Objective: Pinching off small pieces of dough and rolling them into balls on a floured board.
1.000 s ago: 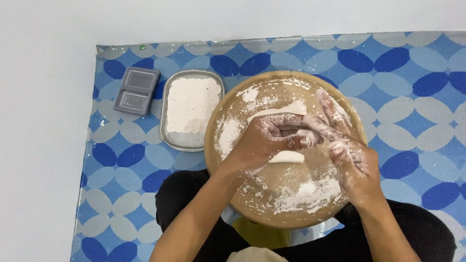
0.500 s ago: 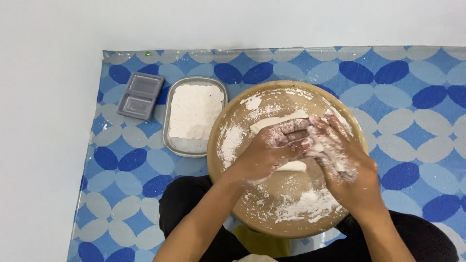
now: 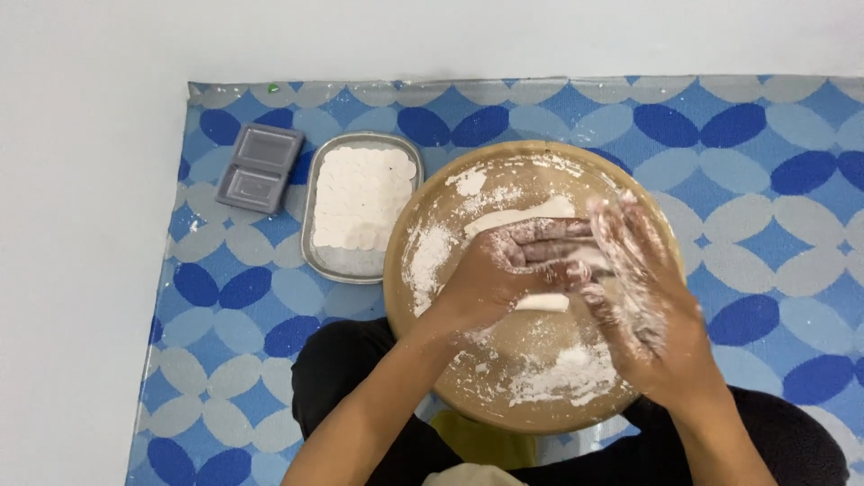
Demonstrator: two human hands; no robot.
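A round wooden board dusted with flour lies in front of me. My left hand and my right hand, both coated in flour, are pressed palm against palm above its middle. A small piece of white dough shows between them. On the board beyond my hands lies a long strip of dough. A small flat dough piece rests on the board just under my left hand. A heap of loose flour sits on the near side of the board.
A metal tray left of the board holds several small white dough rounds. A grey two-part box lies further left. Everything rests on a blue patterned mat on a pale floor. My dark-clothed legs are under the board.
My right hand has swung in from the board's right side and closed against my left hand. Both hands now meet over the board's middle.
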